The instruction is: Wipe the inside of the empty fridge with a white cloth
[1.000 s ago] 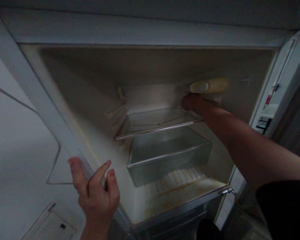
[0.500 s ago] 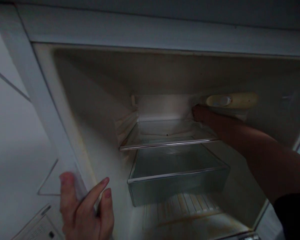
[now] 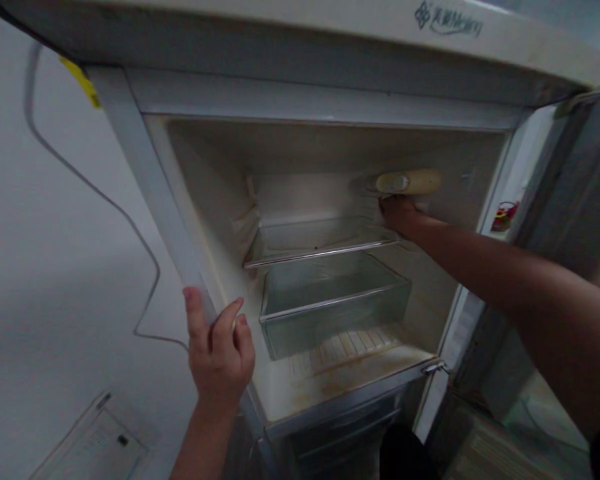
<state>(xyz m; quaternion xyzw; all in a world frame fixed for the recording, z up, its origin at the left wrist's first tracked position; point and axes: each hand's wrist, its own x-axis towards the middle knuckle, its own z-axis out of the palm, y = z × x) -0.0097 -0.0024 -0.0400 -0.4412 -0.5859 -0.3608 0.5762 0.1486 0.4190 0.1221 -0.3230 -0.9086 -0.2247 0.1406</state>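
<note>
The open refrigerator compartment [image 3: 305, 150] fills the middle of the view. My left hand [image 3: 221, 353] rests against its left front edge, fingers apart and holding nothing that I can see. Deep inside, on the right, my right hand [image 3: 397, 212] has its fingers curled against the side wall, just under the yellowed lamp housing [image 3: 423, 181]. Something pale shows at those fingertips, too dim to name. Left of that hand lies a glass shelf [image 3: 325, 239] with a small dark speck on it. Under the shelf hangs a clear drawer [image 3: 335, 325].
Brownish stains mark the ribbed compartment floor [image 3: 350, 373]. The refrigerator door [image 3: 545, 220] stands open at the right. A grey cable [image 3: 125, 213] runs down the white wall at left, above a pale panel [image 3: 97, 443]. A lower compartment [image 3: 340, 433] is partly visible.
My view has pulled back, so the refrigerator's top, its door and the cable now show. The right hand remains under the lamp housing; the left stays on the edge.
</note>
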